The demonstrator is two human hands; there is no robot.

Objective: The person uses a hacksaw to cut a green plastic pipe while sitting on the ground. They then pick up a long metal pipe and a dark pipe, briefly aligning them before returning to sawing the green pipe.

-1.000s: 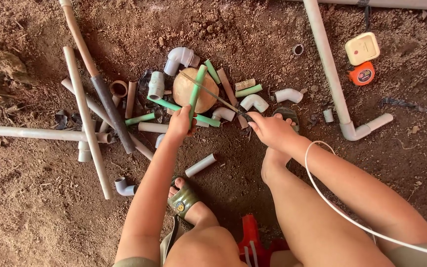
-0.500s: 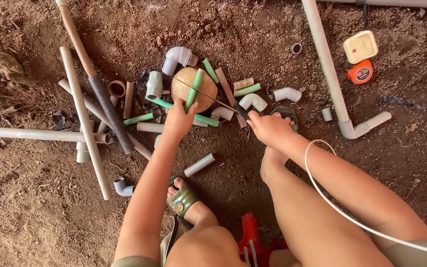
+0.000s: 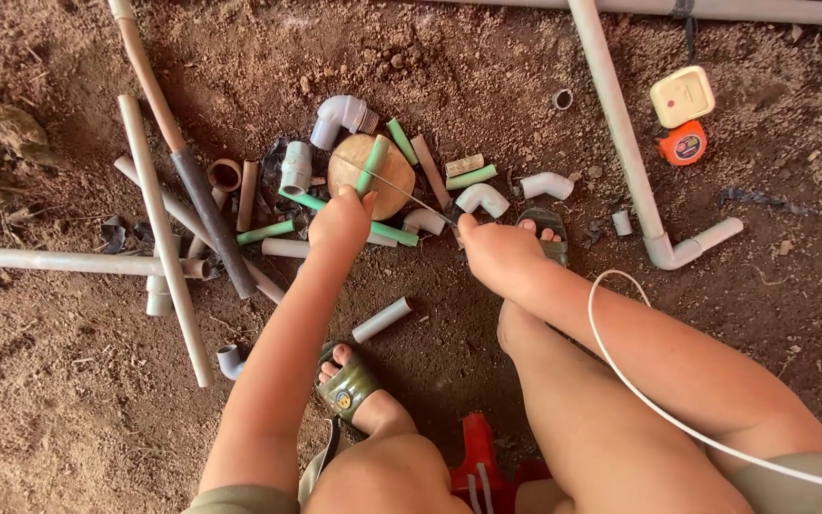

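On the dirt floor, the left hand (image 3: 338, 221) pins a green pipe (image 3: 369, 168) across a round wood block (image 3: 384, 179), its long axis running away from the person. The right hand (image 3: 495, 253), closed on a thin saw blade (image 3: 401, 190), holds it crosswise over the pipe, just beside the left fingertips.

Smooth green plastic pipe (image 3: 370, 166), rough wood block (image 3: 387, 181)

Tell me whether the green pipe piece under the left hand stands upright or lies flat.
Lying flat: green pipe piece rests lengthwise across the round wooden block, left hand pressing its near end.
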